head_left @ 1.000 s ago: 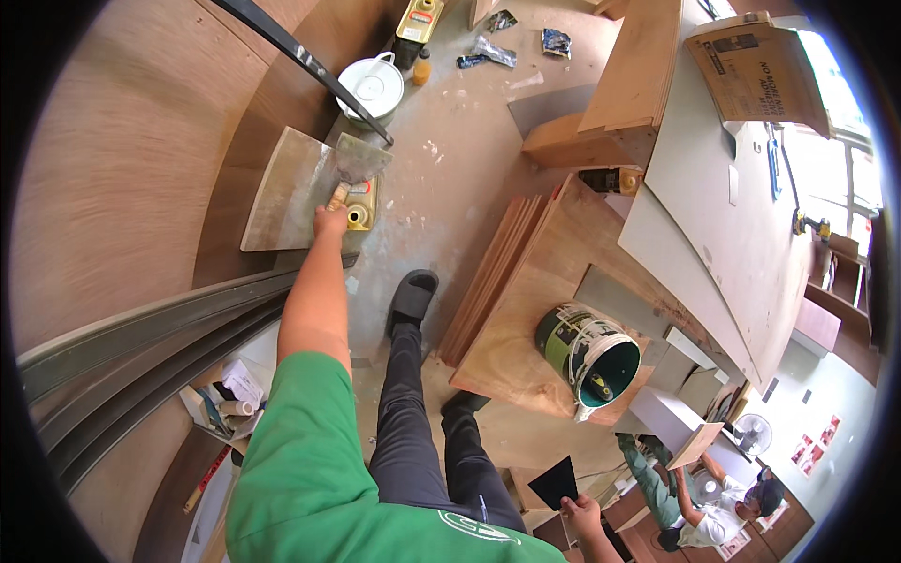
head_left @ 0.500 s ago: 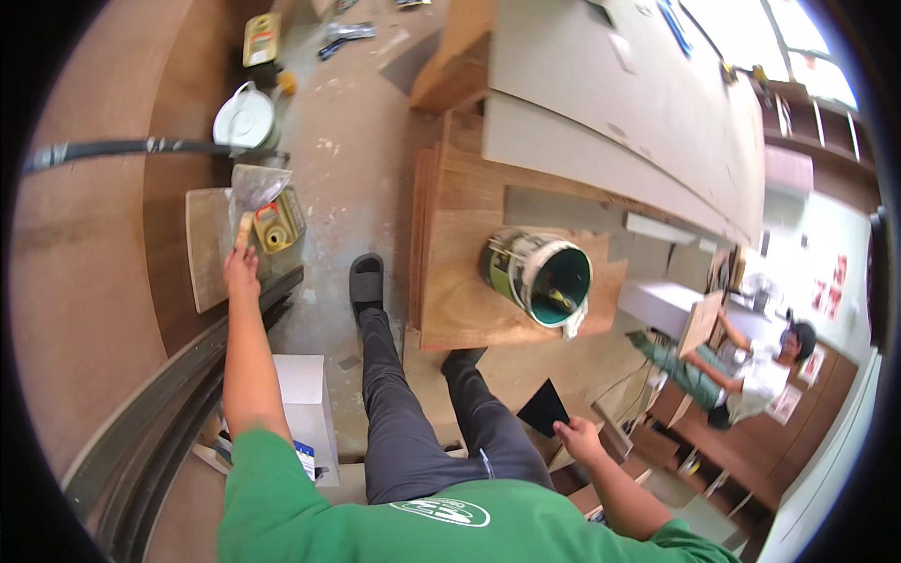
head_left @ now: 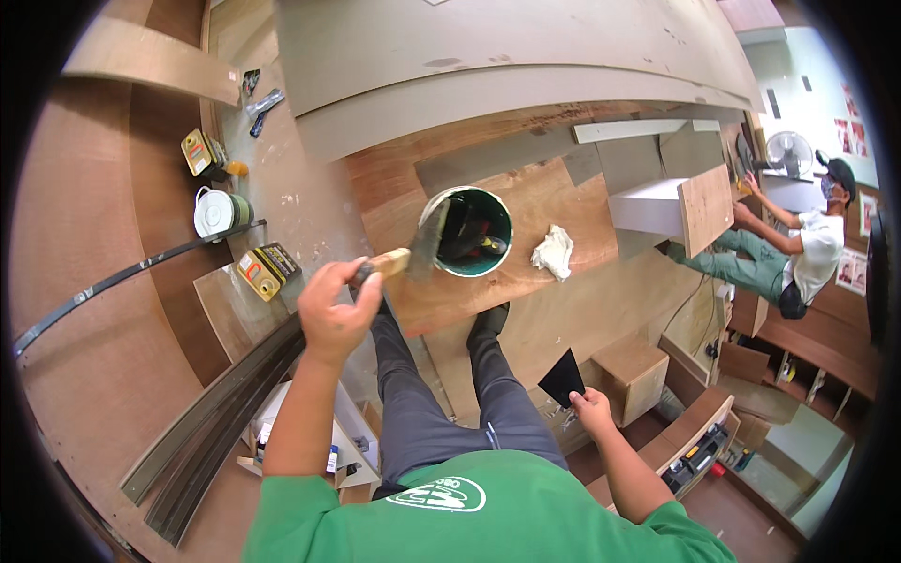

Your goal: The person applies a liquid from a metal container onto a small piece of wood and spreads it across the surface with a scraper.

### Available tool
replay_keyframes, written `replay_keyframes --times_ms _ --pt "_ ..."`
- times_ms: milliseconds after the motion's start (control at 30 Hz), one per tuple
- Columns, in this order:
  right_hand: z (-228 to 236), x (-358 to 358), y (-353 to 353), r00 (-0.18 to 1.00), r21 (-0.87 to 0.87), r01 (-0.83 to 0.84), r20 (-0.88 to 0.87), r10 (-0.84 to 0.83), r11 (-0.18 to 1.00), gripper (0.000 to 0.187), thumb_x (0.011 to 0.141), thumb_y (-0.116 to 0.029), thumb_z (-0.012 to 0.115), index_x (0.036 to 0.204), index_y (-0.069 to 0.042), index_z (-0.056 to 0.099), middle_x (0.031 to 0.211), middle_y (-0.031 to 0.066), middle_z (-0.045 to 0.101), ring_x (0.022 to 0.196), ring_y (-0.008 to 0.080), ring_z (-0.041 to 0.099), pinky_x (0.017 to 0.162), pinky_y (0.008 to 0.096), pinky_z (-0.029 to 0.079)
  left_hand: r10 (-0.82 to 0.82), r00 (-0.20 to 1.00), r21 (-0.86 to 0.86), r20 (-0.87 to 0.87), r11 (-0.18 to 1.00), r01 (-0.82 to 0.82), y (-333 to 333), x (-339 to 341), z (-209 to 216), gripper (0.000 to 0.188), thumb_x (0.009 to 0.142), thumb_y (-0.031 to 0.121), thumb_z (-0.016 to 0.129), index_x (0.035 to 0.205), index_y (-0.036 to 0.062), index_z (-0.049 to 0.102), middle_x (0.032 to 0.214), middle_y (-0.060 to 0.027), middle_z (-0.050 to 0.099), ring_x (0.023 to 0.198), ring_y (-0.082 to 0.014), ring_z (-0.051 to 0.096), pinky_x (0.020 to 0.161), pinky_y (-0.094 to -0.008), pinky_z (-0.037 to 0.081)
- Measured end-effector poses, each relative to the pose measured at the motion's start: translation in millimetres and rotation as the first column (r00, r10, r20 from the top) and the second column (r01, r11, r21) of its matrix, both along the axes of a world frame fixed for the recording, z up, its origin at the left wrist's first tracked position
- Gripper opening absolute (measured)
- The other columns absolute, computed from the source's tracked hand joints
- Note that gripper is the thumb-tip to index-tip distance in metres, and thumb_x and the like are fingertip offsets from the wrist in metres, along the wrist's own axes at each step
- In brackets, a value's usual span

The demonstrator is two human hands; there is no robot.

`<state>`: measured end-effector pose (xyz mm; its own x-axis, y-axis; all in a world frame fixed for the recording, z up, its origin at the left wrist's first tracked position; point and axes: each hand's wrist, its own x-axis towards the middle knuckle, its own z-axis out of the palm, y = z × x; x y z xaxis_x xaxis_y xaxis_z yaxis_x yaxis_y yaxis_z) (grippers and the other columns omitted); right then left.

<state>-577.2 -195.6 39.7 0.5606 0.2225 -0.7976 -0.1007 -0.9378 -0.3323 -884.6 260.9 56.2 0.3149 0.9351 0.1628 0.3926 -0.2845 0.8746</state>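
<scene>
My left hand (head_left: 336, 311) is closed round the wooden handle of a wide scraper (head_left: 427, 242), whose grey, blurred blade stands up beside the left rim of a round bucket (head_left: 510, 214). Whether blade and rim touch, I cannot tell. Inside the dark green bucket lie some tools, one with a yellow part. Low on the right, my right hand (head_left: 591, 411) pinches a thin black square sheet (head_left: 562, 378) by its corner. A crumpled white rag (head_left: 554, 251) rests right of the bucket on the wooden worktop (head_left: 587, 211).
Grey panels (head_left: 526, 75) lie along the far side. Left on the floor are a yellow-black can (head_left: 267, 270), a white-lidded pail (head_left: 214, 214) and dark strips (head_left: 225, 413). A co-worker (head_left: 812, 239) handles a board (head_left: 706, 211) at the right.
My left hand has brought the scraper from the floor cans at the left over to the bucket. My view has turned rightward. The right hand still holds the black sheet.
</scene>
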Motion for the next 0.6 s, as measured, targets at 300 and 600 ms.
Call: replay_keyframes --times_ms 300,600 --pt "3.9 -3.7 -69.2 0.979 -0.008 0.198 0.043 -0.197 0.980 0.020 0.093 -0.019 0.067 0.080 -0.004 0.064 0.066 0.0023 0.060 0.058 0.0105 0.053 0.055 0.0285 0.043 -0.107 0.977 0.069 -0.184 0.990 0.121 -6.8 139.2 -9.0 0.012 0.079 0.011 0.075 0.084 0.0021 0.070 0.073 -0.0082 0.065 0.062 -0.0192 0.062 0.060 -0.0310 0.050" --pt "-25.0 2.4 -94.2 0.980 0.020 0.197 0.033 -0.197 0.980 0.020 0.094 -0.018 0.066 0.079 -0.005 0.062 0.069 -0.0006 0.059 0.060 0.0088 0.051 0.057 0.0270 0.042 -0.085 0.955 0.015 -0.285 0.996 0.093 7.4 186.0 -13.6 0.019 0.078 0.023 0.074 0.077 0.0052 0.068 0.069 -0.0099 0.062 0.061 -0.0271 0.060 0.061 -0.0392 0.049"
